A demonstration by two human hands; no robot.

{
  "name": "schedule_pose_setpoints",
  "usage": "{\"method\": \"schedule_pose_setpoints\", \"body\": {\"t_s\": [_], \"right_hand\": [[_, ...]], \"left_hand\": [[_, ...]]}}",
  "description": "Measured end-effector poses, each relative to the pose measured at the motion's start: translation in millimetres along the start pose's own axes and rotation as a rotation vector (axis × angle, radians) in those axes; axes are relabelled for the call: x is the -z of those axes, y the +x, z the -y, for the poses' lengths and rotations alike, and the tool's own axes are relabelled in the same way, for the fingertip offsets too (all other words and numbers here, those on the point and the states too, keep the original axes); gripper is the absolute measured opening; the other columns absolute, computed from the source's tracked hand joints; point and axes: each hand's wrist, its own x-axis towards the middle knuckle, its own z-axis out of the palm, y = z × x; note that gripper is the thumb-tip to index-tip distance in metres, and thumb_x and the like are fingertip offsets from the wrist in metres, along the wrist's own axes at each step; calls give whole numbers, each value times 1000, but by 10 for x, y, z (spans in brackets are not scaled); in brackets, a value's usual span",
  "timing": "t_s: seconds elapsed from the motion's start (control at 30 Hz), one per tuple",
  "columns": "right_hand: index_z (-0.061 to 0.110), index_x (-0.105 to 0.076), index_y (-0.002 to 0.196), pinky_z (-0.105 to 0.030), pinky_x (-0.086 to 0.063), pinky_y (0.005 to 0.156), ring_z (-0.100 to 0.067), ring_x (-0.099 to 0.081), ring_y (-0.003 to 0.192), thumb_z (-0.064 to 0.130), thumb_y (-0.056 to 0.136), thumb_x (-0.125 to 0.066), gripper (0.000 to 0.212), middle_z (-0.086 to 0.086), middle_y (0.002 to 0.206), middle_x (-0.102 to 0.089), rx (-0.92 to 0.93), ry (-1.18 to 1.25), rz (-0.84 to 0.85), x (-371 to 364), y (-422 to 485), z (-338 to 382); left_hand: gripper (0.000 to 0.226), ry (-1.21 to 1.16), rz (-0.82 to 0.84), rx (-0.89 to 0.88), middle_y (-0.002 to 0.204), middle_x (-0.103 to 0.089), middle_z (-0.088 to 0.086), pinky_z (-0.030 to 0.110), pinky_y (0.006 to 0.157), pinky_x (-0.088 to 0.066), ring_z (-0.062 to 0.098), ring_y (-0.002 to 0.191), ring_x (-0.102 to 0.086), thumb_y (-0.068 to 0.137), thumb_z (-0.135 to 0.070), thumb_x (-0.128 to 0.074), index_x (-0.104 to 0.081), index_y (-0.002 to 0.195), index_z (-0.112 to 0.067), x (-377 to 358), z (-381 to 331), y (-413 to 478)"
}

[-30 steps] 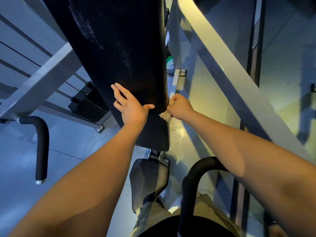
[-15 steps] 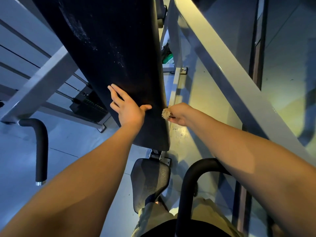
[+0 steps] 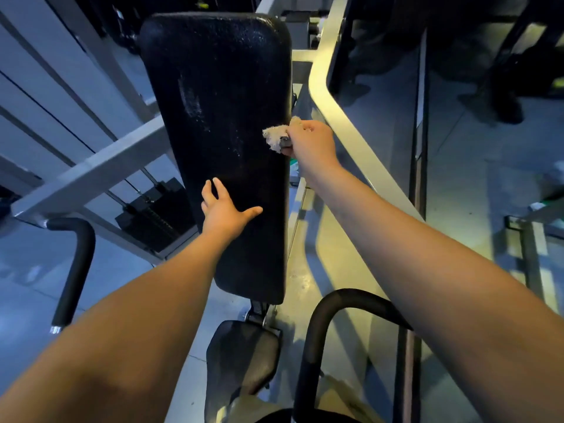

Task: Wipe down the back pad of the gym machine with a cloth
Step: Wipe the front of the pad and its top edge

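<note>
The long black back pad [image 3: 225, 96] of the gym machine runs up the middle of the view, with pale smears on its left and centre. My right hand [image 3: 309, 138] is closed around a small beige cloth [image 3: 276, 136], which presses against the pad's right edge about halfway up. My left hand [image 3: 224, 210] lies flat with fingers spread on the lower part of the pad, holding nothing.
A small black seat pad [image 3: 244, 358] sits below the back pad. Black padded handles stand at the left [image 3: 74, 264] and lower right [image 3: 329, 309]. A grey frame bar [image 3: 351, 129] slants down the right side; a weight stack [image 3: 152, 215] is behind on the left.
My right hand has carried the cloth up along the pad's right edge, from near the bottom to about mid-height. The view has tilted up, showing the pad's top. The left hand stays flat on the pad.
</note>
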Motion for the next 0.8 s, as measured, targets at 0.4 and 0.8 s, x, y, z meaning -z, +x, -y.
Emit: {"method": "schedule_pose_setpoints", "body": {"t_s": [0.4, 0.8], "right_hand": [[14, -63, 104, -32, -44, 73, -19, -58, 92, 19, 104, -50, 13, -3, 102, -64, 334, -395, -88, -40, -115, -72], [18, -63, 121, -26, -45, 81, -10, -55, 98, 18, 105, -48, 22, -6, 115, -63, 488, -429, -85, -40, -213, -43]], "left_hand": [[126, 53, 142, 35, 166, 18, 17, 46, 114, -34, 44, 153, -4, 84, -62, -70, 16, 158, -6, 50, -144, 55], [132, 113, 79, 155, 166, 9, 24, 42, 102, -46, 43, 150, -16, 79, -65, -73, 9, 157, 3, -23, -306, 190]]}}
